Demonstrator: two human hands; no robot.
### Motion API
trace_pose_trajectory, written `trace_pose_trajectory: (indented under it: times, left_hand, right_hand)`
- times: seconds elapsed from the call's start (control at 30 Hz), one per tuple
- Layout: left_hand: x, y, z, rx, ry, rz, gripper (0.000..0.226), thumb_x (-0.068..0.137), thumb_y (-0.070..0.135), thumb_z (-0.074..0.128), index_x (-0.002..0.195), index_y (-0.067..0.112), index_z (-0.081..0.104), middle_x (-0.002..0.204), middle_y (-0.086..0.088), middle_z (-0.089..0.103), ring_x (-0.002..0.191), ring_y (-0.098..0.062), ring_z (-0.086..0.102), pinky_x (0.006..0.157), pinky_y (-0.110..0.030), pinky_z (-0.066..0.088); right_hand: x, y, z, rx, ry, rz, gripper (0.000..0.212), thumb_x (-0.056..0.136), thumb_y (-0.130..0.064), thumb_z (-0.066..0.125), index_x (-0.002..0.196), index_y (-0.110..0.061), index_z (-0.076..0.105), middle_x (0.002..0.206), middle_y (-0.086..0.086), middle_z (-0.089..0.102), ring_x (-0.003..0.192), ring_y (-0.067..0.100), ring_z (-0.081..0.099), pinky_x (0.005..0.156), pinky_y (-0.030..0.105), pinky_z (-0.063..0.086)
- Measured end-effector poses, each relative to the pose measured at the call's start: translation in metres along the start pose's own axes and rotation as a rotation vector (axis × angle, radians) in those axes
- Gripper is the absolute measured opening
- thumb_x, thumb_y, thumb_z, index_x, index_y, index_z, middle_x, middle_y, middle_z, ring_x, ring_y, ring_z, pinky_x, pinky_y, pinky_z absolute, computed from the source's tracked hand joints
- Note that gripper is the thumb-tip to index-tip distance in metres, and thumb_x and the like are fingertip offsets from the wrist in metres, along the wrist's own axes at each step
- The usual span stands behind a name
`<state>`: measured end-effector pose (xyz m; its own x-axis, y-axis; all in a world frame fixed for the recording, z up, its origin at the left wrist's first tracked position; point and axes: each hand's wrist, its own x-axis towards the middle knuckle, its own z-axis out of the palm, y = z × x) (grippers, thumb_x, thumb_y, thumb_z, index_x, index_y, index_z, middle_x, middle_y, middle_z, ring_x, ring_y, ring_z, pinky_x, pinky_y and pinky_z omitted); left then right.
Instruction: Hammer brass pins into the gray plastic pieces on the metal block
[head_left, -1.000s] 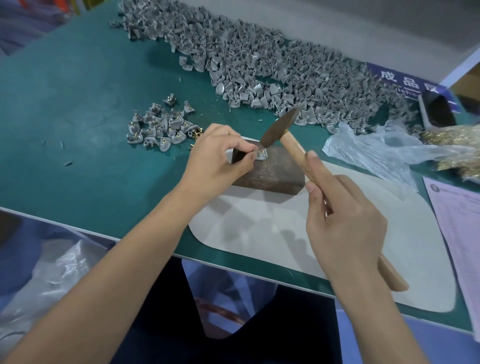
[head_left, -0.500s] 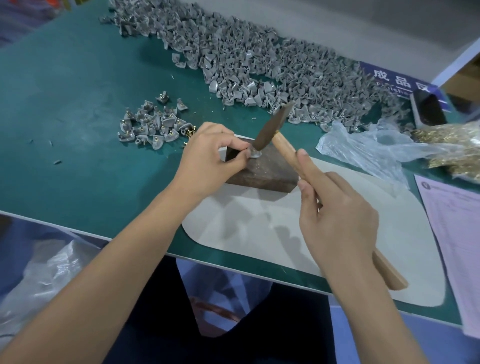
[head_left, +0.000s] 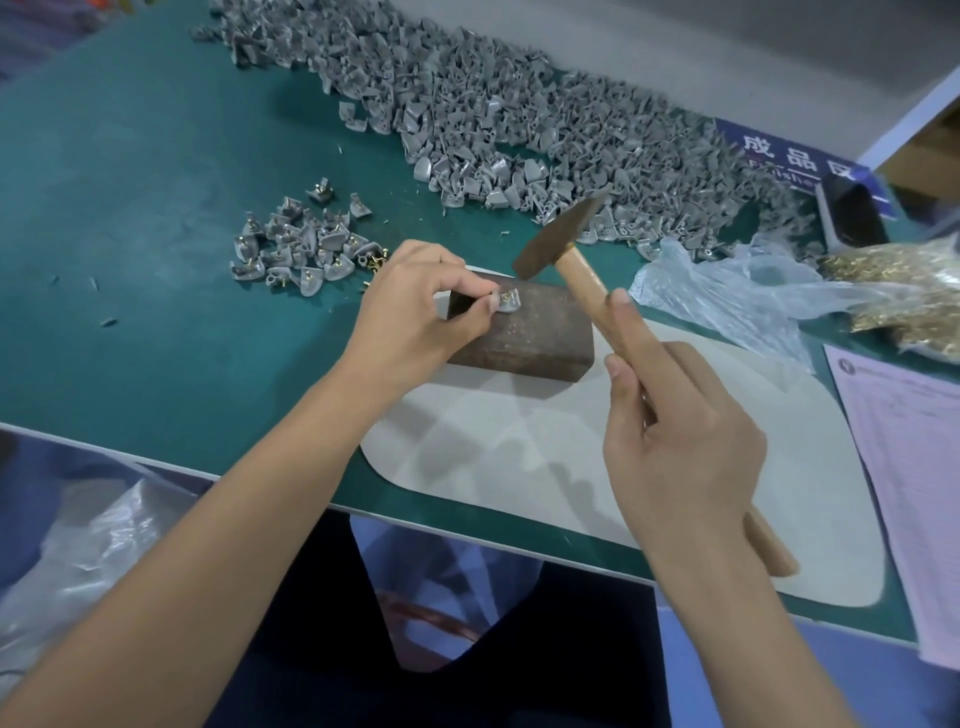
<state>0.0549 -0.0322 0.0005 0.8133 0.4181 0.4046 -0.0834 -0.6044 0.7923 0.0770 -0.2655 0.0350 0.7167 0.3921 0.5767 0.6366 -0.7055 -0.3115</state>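
Note:
A rusty metal block (head_left: 535, 332) sits on a pale mat (head_left: 571, 467). On its top left edge lies a gray plastic piece (head_left: 508, 302) with a brass pin standing in it. My left hand (head_left: 415, 306) pinches this piece with thumb and fingertips. My right hand (head_left: 680, 436) grips the wooden handle of a hammer (head_left: 558, 236), index finger stretched along the handle. The hammer head hangs a little above and to the right of the piece.
A big heap of gray pieces (head_left: 545, 130) runs along the table's far side. A small pile with pins fitted (head_left: 296, 244) lies left of the block. A plastic bag (head_left: 737, 296) and loose brass pins (head_left: 909, 296) lie right; a paper sheet (head_left: 914, 467) at the right edge.
The hammer head has lifted off the piece and now hangs above it. My left hand keeps its hold on the piece.

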Motion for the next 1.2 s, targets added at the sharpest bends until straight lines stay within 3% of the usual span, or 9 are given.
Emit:
trace_pose_trajectory:
  times: [0.17,0.3,0.53,0.77,0.93,1.2]
  left_hand:
    - [0.000,0.000,0.001,0.000,0.003,0.013,0.009,0.087,0.017,0.079,0.094,0.021,0.082,0.092,-0.004,0.070,0.105,-0.024,0.058,0.093,-0.045,0.047]
    - [0.000,0.000,0.000,0.001,0.009,0.026,0.008,0.087,0.017,0.079,0.093,0.021,0.082,0.090,-0.004,0.070,0.103,-0.023,0.059,0.091,-0.043,0.047]
    - [0.000,-0.001,0.000,-0.012,0.016,0.032,0.014,0.087,0.019,0.080,0.092,0.032,0.077,0.088,-0.002,0.068,0.102,-0.022,0.059,0.089,-0.044,0.048]
    - [0.001,0.001,0.000,-0.003,-0.002,-0.007,0.006,0.087,0.019,0.080,0.092,0.023,0.082,0.091,-0.001,0.069,0.106,-0.020,0.057,0.092,-0.043,0.047]
    - [0.000,0.000,0.000,-0.010,0.001,-0.008,0.007,0.087,0.018,0.080,0.092,0.022,0.081,0.091,-0.002,0.069,0.106,-0.021,0.057,0.092,-0.045,0.047]
    - [0.001,0.001,0.001,-0.005,-0.005,-0.023,0.005,0.087,0.019,0.080,0.091,0.021,0.082,0.090,-0.001,0.068,0.106,-0.021,0.057,0.091,-0.045,0.047]
  right_hand:
    - [-0.001,-0.001,0.003,-0.005,-0.049,0.011,0.049,0.100,-0.024,0.054,0.147,-0.039,0.058,0.088,-0.007,0.061,0.061,0.025,0.053,0.049,0.036,0.046]
    - [0.000,0.000,0.003,-0.007,-0.083,0.024,0.050,0.100,-0.025,0.053,0.148,-0.040,0.056,0.081,-0.014,0.046,0.063,0.021,0.049,0.051,0.031,0.038]
    - [0.004,0.010,0.002,0.036,-0.095,0.046,0.050,0.099,-0.026,0.055,0.146,-0.043,0.056,0.086,-0.006,0.065,0.072,0.019,0.049,0.053,0.034,0.045]
    - [0.000,0.011,0.007,0.094,-0.083,0.095,0.051,0.100,-0.022,0.058,0.147,-0.041,0.055,0.087,-0.007,0.064,0.074,0.016,0.049,0.058,0.032,0.043]
    - [0.000,0.007,0.007,0.049,-0.084,0.041,0.049,0.100,-0.022,0.057,0.146,-0.039,0.058,0.082,-0.016,0.048,0.072,0.017,0.045,0.056,0.029,0.036]
    - [-0.001,0.010,0.007,0.104,-0.059,0.141,0.050,0.099,-0.023,0.057,0.146,-0.042,0.056,0.088,-0.008,0.064,0.075,0.015,0.050,0.059,0.030,0.039]
